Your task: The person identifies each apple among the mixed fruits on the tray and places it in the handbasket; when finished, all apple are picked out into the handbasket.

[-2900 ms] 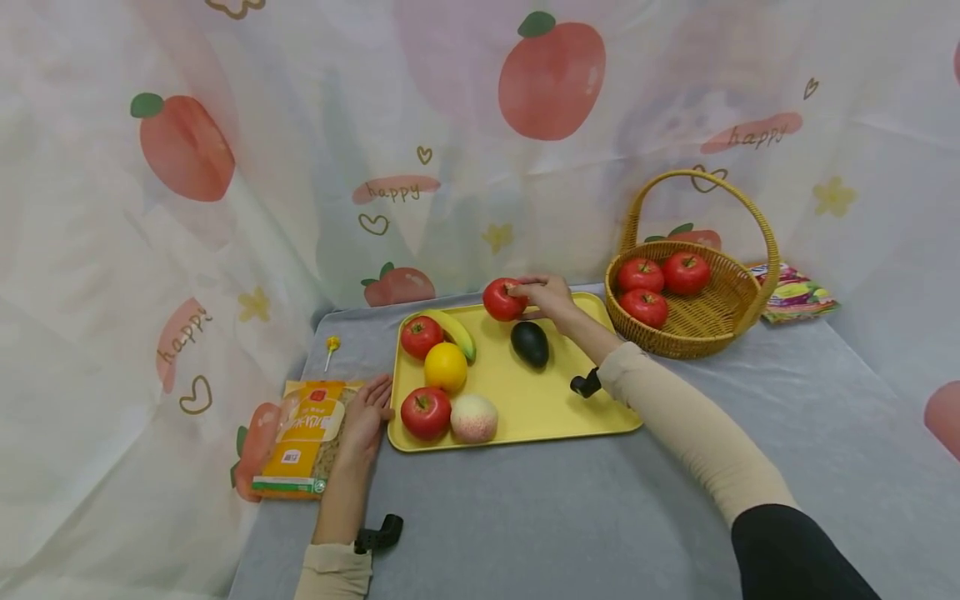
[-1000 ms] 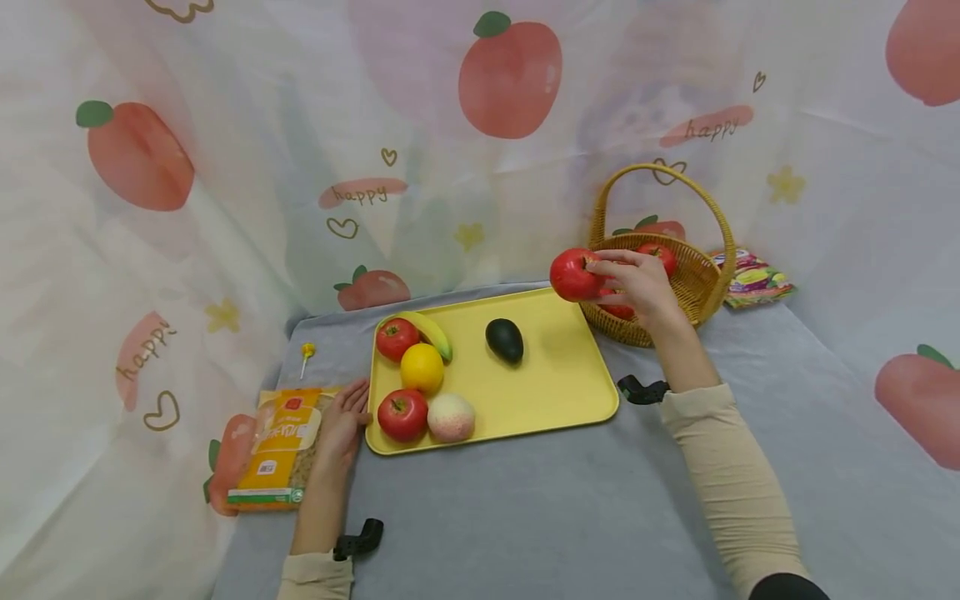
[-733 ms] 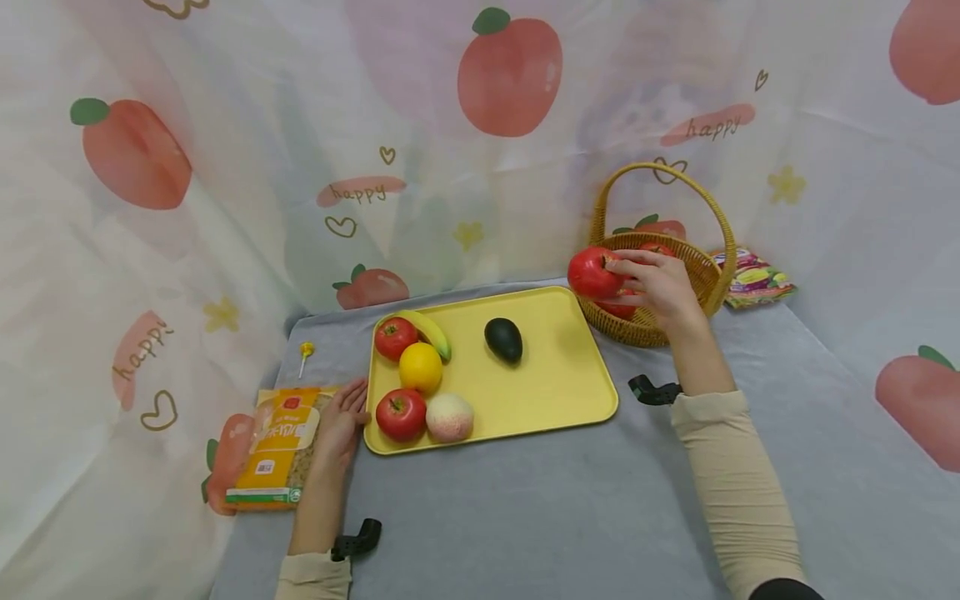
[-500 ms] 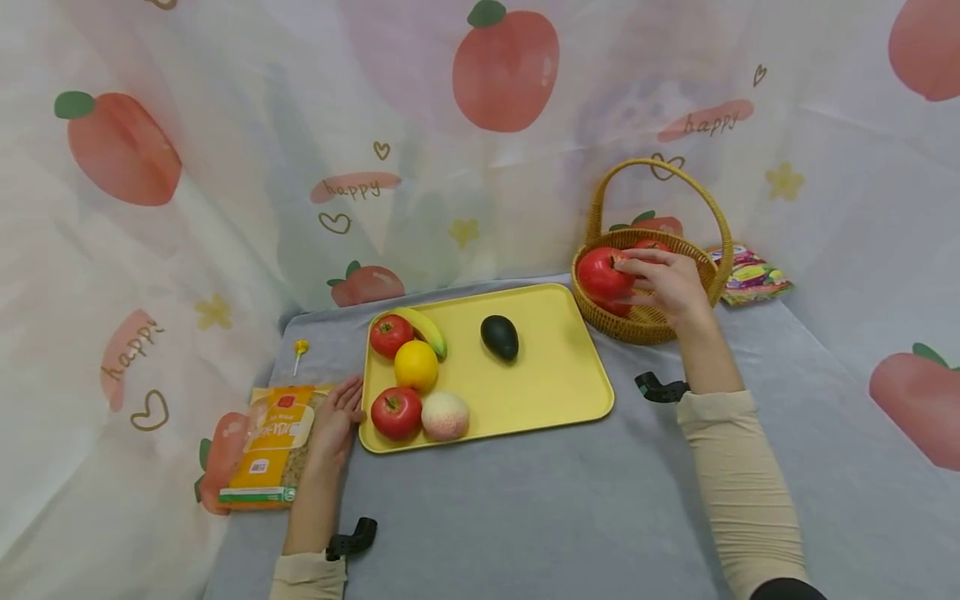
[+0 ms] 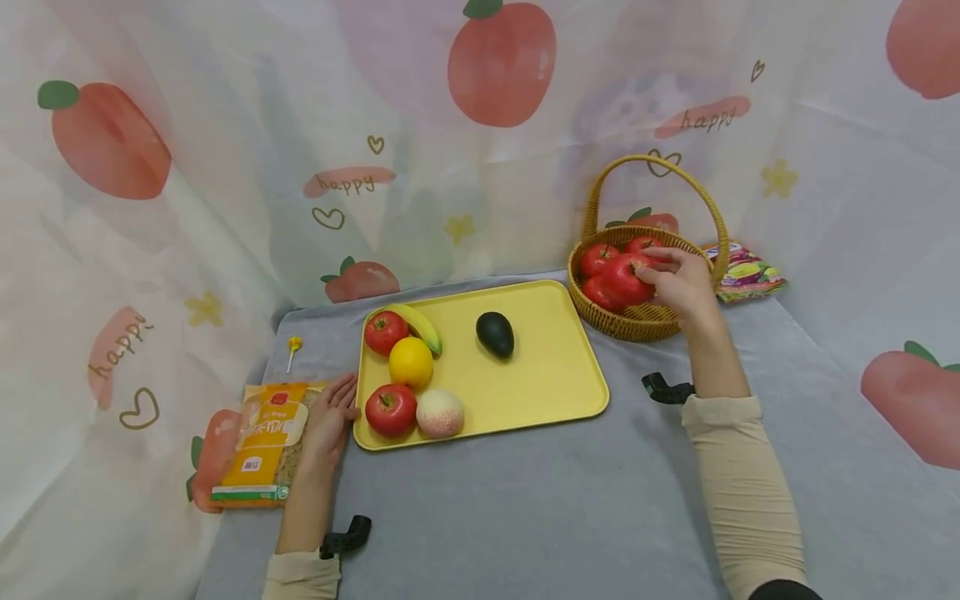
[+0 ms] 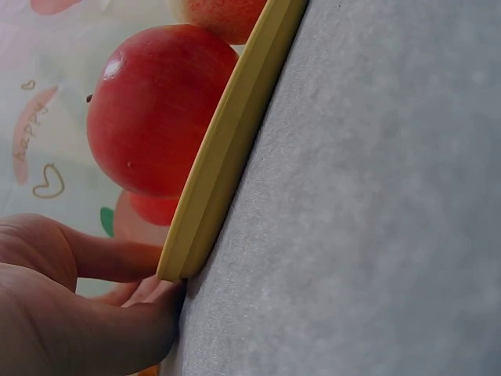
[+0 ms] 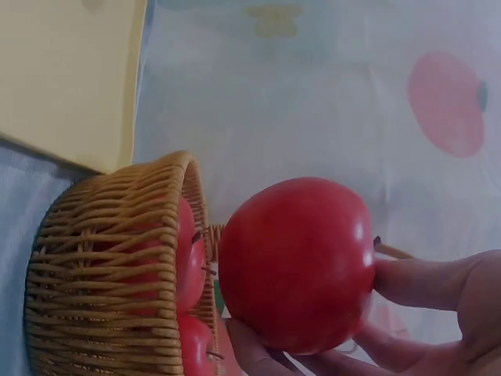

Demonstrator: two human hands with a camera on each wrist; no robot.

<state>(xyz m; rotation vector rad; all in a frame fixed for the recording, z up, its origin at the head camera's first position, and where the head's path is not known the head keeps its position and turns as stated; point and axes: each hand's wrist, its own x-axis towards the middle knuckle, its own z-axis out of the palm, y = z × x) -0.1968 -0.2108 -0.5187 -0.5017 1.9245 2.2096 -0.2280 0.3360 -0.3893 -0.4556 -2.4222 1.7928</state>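
My right hand (image 5: 684, 283) grips a red apple (image 5: 628, 278) above the wicker basket (image 5: 637, 329). In the right wrist view the apple (image 7: 297, 262) sits between thumb and fingers, clear of the basket rim. Several other red apples (image 5: 598, 258) lie in the basket, partly hidden by the held one. Against the left edge of the yellow tray (image 5: 540, 383) rests my left hand (image 5: 328, 423), fingers extended; its fingers touch the tray's corner in the left wrist view. On the tray are two red apples (image 5: 391, 410), a banana (image 5: 422, 329), an orange (image 5: 411, 362), a peach (image 5: 440, 414) and a dark avocado (image 5: 496, 335).
A yellow-orange food bag (image 5: 262, 446) lies by the left forearm, with a yellow lollipop (image 5: 293, 350) behind it. Right of the basket is a colourful packet (image 5: 750, 273). A fruit-print curtain (image 5: 510, 192) hangs behind the grey cloth-covered table (image 5: 510, 517).
My right hand has carried the apple from over the tray's back edge rightward to above the basket. The left hand stays at the tray edge. The head view has shifted somewhat.
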